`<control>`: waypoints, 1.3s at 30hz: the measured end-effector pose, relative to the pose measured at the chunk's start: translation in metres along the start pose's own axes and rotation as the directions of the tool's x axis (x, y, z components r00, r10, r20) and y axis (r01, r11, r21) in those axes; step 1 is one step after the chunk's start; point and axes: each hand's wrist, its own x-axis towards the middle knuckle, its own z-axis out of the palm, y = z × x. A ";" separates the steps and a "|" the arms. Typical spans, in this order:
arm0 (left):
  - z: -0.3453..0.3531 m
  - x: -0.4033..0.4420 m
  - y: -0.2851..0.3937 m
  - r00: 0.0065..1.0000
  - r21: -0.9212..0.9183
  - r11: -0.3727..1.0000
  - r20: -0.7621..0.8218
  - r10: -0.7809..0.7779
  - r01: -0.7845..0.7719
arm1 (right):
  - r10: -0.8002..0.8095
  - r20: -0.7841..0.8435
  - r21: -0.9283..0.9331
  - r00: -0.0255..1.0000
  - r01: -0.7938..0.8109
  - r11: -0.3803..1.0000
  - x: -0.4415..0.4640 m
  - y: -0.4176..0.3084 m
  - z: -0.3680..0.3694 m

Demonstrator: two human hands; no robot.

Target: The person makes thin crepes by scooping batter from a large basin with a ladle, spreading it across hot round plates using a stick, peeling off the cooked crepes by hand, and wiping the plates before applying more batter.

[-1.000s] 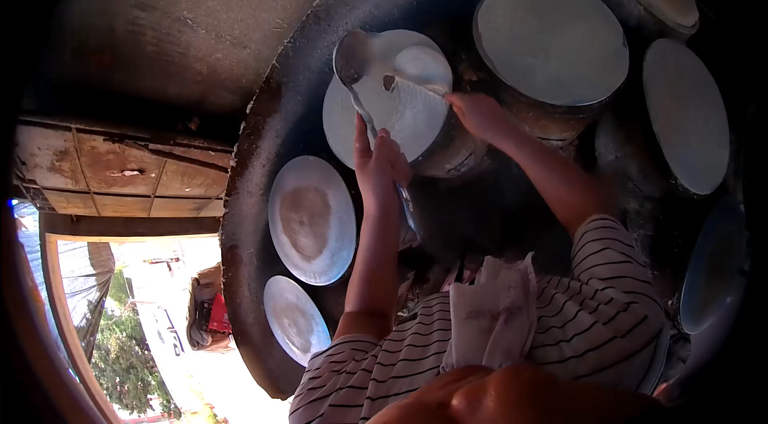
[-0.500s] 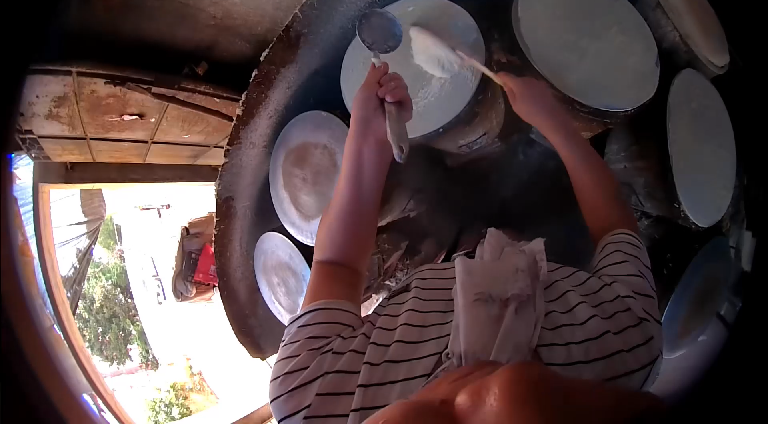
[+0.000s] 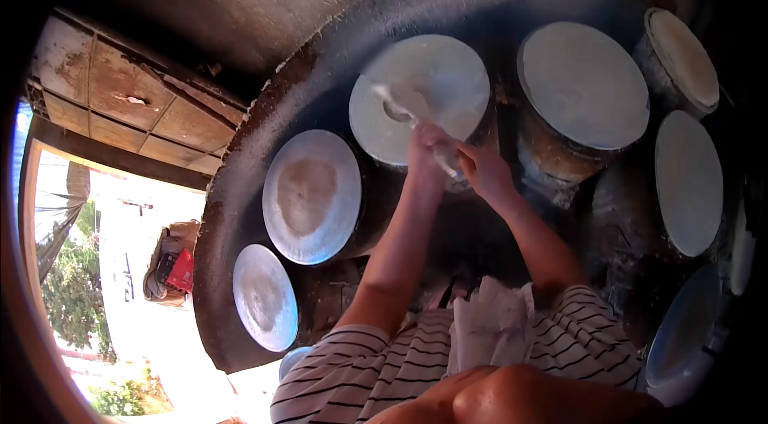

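Over a round pan spread with a pale white layer, my two hands are close together. My left hand is closed around the handle of a ladle, whose bowl hangs over the pan. The handle's lower end sticks out below that fist. Right beside it, my right hand is closed on a thin-handled paddle with a white-coated head. The paddle's head and the ladle overlap and are blurred, so I cannot tell whether they touch.
Another white-covered pan stands to the right on a drum-like base. Farther right are a tilted pan and a browned round one. On the left sit two pans. A dark curved wall surrounds them.
My left hand has moved right with the ladle, and my right hand has moved left and down with the paddle, bringing them together. The camera view has shifted.
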 end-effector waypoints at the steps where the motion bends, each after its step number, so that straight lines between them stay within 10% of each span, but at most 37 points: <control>1: 0.021 0.001 0.004 0.994 -0.111 0.988 0.049 -0.103 0.108 | 0.039 0.012 0.014 0.999 -0.039 0.999 0.013 0.002 -0.012; 5: 0.066 -0.083 -0.007 0.950 -0.341 0.910 0.280 -0.139 0.234 | 0.170 0.133 0.043 0.976 -0.177 0.983 0.019 0.057 -0.022; 15: 0.095 -0.172 0.136 0.989 0.125 0.987 0.099 -0.113 0.100 | 0.057 0.217 -0.074 0.974 -0.042 0.996 -0.101 -0.007 0.022; 17: 0.071 -0.177 0.156 0.999 0.134 0.990 0.033 -0.036 0.031 | 0.109 0.325 0.076 0.940 -0.141 0.987 -0.112 -0.060 0.049; 18: 0.062 -0.181 0.163 1.000 0.158 0.987 0.006 -0.002 0.001 | 0.339 0.449 0.272 0.827 -0.488 0.829 -0.107 -0.096 0.059; 22: 0.027 -0.186 0.198 0.990 0.371 0.928 -0.134 0.054 0.000 | 0.361 0.390 0.515 0.847 -0.525 0.677 -0.107 -0.102 0.151; 29: 0.036 -0.158 0.224 0.818 0.981 0.113 0.065 0.572 -0.157 | -0.121 -0.081 0.098 0.989 0.128 0.987 -0.055 -0.112 0.227; 33: 0.031 -0.174 0.239 0.705 0.946 -0.309 0.154 0.692 0.097 | -0.059 0.313 -0.059 0.948 0.082 0.995 -0.069 -0.126 0.192; 36: 0.015 -0.159 0.298 0.598 0.751 -0.626 0.407 0.690 0.211 | -0.186 0.233 -0.109 0.954 0.215 0.970 -0.035 -0.137 0.209; 39: 0.019 -0.185 0.310 0.575 0.654 -0.667 0.409 0.708 0.356 | -0.189 0.218 -0.185 0.958 0.230 0.955 -0.041 -0.119 0.186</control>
